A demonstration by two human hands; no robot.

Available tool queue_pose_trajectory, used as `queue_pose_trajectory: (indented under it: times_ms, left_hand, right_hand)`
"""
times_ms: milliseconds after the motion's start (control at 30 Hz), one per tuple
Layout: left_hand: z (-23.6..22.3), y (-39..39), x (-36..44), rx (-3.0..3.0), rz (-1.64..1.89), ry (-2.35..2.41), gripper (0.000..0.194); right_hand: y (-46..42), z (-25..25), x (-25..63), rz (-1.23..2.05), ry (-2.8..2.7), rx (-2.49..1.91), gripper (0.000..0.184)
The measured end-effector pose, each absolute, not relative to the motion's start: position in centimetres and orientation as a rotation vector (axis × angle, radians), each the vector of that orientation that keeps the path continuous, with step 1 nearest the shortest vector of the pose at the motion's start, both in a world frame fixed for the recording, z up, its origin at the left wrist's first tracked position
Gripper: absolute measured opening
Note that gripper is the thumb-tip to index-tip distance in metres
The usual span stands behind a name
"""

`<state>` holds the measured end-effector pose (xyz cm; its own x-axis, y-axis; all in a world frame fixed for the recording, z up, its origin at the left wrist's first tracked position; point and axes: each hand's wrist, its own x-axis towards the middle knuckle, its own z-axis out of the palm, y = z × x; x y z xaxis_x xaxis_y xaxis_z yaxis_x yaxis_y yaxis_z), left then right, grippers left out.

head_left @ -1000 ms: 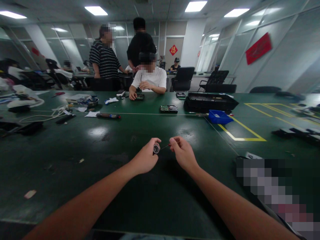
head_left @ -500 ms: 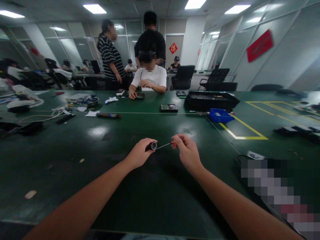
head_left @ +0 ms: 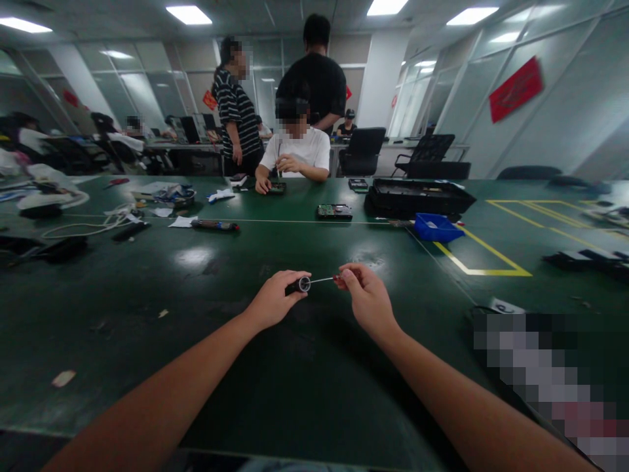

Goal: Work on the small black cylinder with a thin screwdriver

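Note:
Above the green table, my left hand [head_left: 273,299] is closed round a short black cylinder [head_left: 303,284] whose pale, ring-shaped end faces right and toward me. What kind of part it is I cannot make out. My right hand [head_left: 367,295] pinches the red handle of a thin screwdriver [head_left: 322,280]. Its metal shaft points left, and the tip meets the open end of the cylinder; how deep it reaches is not visible. The fingers of my right hand cover most of the handle.
Ahead lie a circuit-board drive [head_left: 334,211], a blue bin [head_left: 437,227], a black tray [head_left: 420,196] and a dark pen-like tool [head_left: 215,225]. White cables [head_left: 98,223] are at left. Across the green table [head_left: 314,393] a person in a white shirt [head_left: 314,151] works on a small device.
The screwdriver has swung nearly level, its tip moving from the cylinder's lower rim to its open end. Both hands keep their grip. Behind, the standing people have shifted right.

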<state>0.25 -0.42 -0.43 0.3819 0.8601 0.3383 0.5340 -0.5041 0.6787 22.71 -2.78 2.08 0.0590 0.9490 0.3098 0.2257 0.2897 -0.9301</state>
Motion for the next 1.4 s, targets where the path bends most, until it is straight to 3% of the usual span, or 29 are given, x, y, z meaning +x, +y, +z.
queue_pose_trajectory:
  times_ms: [133, 300, 400, 767, 1000, 1167, 1300, 1400]
  left_hand:
    - [-0.2, -0.5, 0.2, 2.198, 0.935, 1.227, 0.042]
    - [0.0, -0.6, 0.0, 2.2, 0.927, 1.258, 0.041]
    - [0.0, -0.6, 0.0, 2.202, 0.914, 1.262, 0.042]
    - [-0.3, -0.5, -0.2, 2.21, 0.932, 1.253, 0.041]
    - [-0.4, -0.4, -0.1, 2.203, 0.942, 1.254, 0.041]
    - [-0.4, -0.4, -0.1, 2.192, 0.942, 1.256, 0.04]
    - [-0.5, -0.4, -0.1, 2.203, 0.928, 1.245, 0.039]
    - [-0.5, -0.4, 0.0, 2.213, 0.913, 1.245, 0.04]
  right_hand:
    - [-3.0, 2.5, 22.9, 0.731, -1.49, -1.268, 0.033]
    - [-3.6, 3.4, 23.0, 0.585, -1.579, -1.538, 0.058]
    - [-3.8, 3.7, 22.8, 0.541, -1.609, -1.551, 0.062]
    - [-3.8, 3.0, 22.9, 0.407, -1.746, -1.48, 0.049]
    - [-3.9, 3.0, 22.9, 0.52, -1.825, -1.191, 0.013]
    - [-4.1, 3.4, 22.9, 0.588, -1.906, -1.157, 0.017]
    - [-4.2, 3.6, 22.9, 0.541, -1.921, -1.271, 0.031]
    - [-4.1, 3.2, 22.7, 0.542, -1.81, -1.245, 0.022]
